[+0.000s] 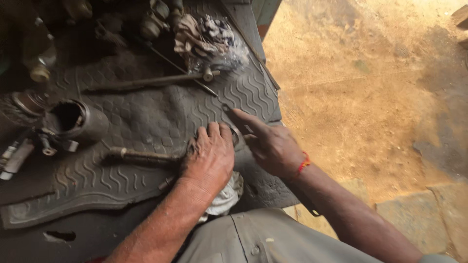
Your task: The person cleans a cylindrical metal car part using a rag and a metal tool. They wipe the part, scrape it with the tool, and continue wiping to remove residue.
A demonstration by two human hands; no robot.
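The metal shaft [141, 156] lies flat on the ribbed rubber mat [146, 117], and its long axis runs almost level across the view, from the far left end toward the left hand [208, 158]. One end goes under the palm side of this hand, so that end is hidden. The left hand lies knuckles up, with the fingers [213, 130] curled down over something small; a piece of a metal ring [235, 136] shows just beside the fingertips, between both hands. I cannot tell if these fingers really clamp the shaft or only press on it.

The shaft looks dark, greasy and rusty, with a lighter band near its left end.

The right hand [270, 146] is just to the right of the left one, nearly touching it. Its index finger [243, 119] is stretched out straight and points up and to the left, onto the mat, while the other fingers are folded in. It holds nothing that I can see. A red thread [303, 164] is around the right wrist.

A white rag [225, 197] lies under the left wrist. Left of the shaft, well apart from the fingers, stands a dark hollow cylinder [78, 119]. A long thin rod [151, 81] lies further away, beyond the fingertips.
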